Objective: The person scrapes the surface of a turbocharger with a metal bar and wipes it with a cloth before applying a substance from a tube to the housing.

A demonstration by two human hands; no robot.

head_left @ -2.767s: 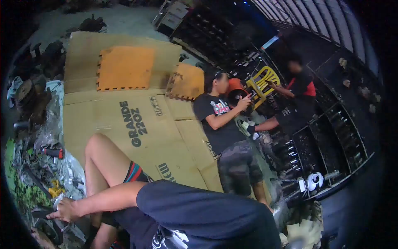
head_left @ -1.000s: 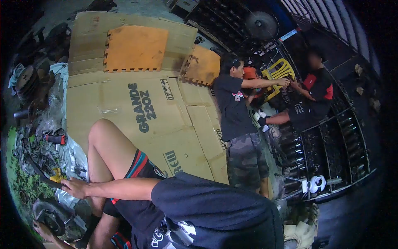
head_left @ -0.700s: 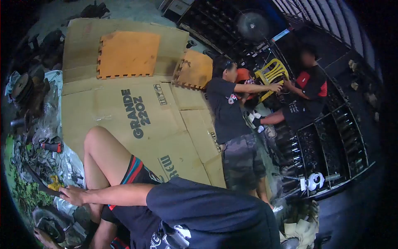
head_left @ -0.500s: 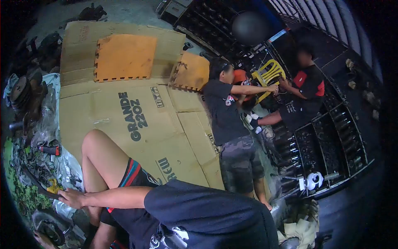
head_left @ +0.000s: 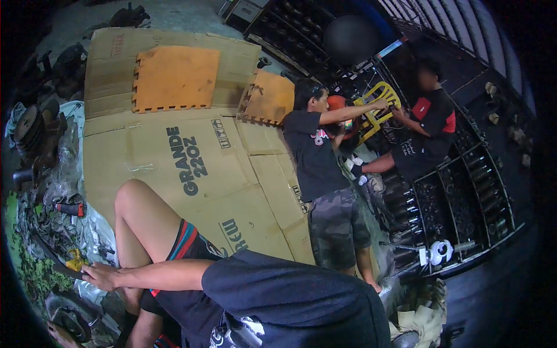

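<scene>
My right hand (head_left: pixel 102 277) is closed on the end of a dark, curved bar (head_left: pixel 51 261) at the lower left. Against the fingers sits a small yellow piece (head_left: pixel 75 260), its kind unclear. Just below is a dark, round metal part (head_left: pixel 74 318). At the bottom left edge a bit of my left hand (head_left: pixel 60 335) shows beside that part, its fingers hidden in shadow. A red and black tool handle (head_left: pixel 71 209) lies on plastic sheeting (head_left: pixel 93 232) above my right hand.
Flattened cardboard (head_left: pixel 145 151) covers the floor, with orange foam mats (head_left: pixel 177 78) on it. One person (head_left: pixel 316 151) reaches toward another seated person (head_left: pixel 426 122), near a yellow chair (head_left: pixel 376 107). Racks of dark parts (head_left: pixel 464 197) and a white fan (head_left: pixel 439 253) stand right.
The person in camouflage shorts has raised the outstretched arm a little toward the seated person's hands. My right hand stays on the bar.
</scene>
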